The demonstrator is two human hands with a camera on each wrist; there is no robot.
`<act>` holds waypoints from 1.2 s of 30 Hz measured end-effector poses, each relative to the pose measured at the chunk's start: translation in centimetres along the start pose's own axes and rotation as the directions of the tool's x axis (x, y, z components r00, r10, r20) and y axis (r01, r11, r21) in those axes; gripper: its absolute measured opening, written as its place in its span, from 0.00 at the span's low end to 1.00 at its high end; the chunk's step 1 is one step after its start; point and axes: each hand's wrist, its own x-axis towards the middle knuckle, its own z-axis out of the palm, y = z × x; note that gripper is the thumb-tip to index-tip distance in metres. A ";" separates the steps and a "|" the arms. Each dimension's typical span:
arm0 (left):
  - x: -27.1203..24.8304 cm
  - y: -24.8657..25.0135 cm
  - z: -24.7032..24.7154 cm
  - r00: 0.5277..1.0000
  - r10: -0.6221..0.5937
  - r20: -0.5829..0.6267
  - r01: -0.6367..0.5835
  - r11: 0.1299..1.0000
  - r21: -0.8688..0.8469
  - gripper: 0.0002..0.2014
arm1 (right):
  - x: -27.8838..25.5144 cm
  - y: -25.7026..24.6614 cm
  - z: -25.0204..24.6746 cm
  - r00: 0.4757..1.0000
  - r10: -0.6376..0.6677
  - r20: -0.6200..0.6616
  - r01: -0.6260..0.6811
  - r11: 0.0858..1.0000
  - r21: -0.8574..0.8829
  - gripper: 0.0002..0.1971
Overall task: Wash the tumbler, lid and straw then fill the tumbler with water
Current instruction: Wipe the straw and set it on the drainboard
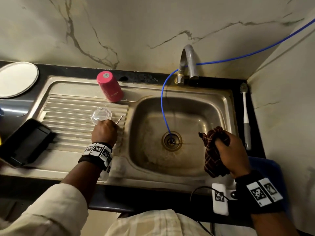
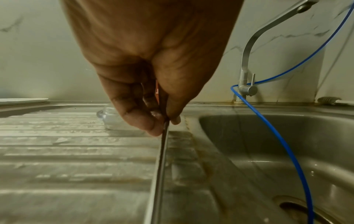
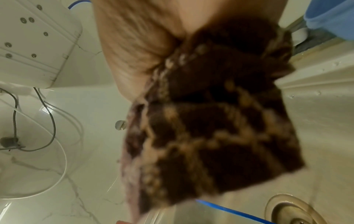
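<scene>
The pink tumbler [image 1: 110,86] stands upside down at the back of the steel drainboard [image 1: 68,120]. Just in front of it lies the clear lid [image 1: 101,115], also seen behind my fingers [image 2: 107,119]. My left hand [image 1: 109,123] pinches the thin metal straw [image 1: 119,119] between thumb and fingertips [image 2: 149,125], and the straw [image 2: 160,166] slants down over the drainboard's ridges. My right hand [image 1: 223,145] hovers over the right side of the sink basin [image 1: 196,113] and grips a dark checked cloth [image 1: 212,154], which fills the right wrist view [image 3: 210,121].
A steel tap [image 1: 188,63] rises behind the basin. A blue hose [image 1: 163,103] runs from it down into the drain [image 1: 171,141]. A bottle brush [image 1: 245,114] lies on the right counter. A white plate [image 1: 17,79] and a black box [image 1: 25,142] sit to the left.
</scene>
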 end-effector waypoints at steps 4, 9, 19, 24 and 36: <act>-0.4 0.2 0.1 0.999 -0.042 0.009 0.042 0.999 0.008 0.08 | -0.6 -0.3 -0.6 0.999 -0.016 -0.050 0.017 1.000 0.007 0.07; -0.6 0.5 -0.2 0.998 -0.053 0.023 0.054 0.997 -0.051 0.13 | -1.7 0.4 -2.4 0.993 0.010 -0.116 -0.004 0.999 0.045 0.08; -3.3 6.5 -1.3 0.931 0.344 -0.123 -0.358 0.926 -0.117 0.10 | -4.7 3.9 -12.0 0.937 -0.107 -0.332 -0.048 0.903 -0.426 0.05; -6.2 11.5 -1.0 0.865 0.493 -0.086 -0.500 0.843 -0.196 0.10 | -5.8 7.4 -12.7 0.945 -0.101 -0.312 -0.124 0.771 -0.625 0.08; -8.4 14.6 1.1 0.788 0.615 -0.013 -0.603 0.767 -0.220 0.08 | -5.1 9.1 -11.2 0.993 0.041 -0.113 -0.112 0.653 -0.749 0.25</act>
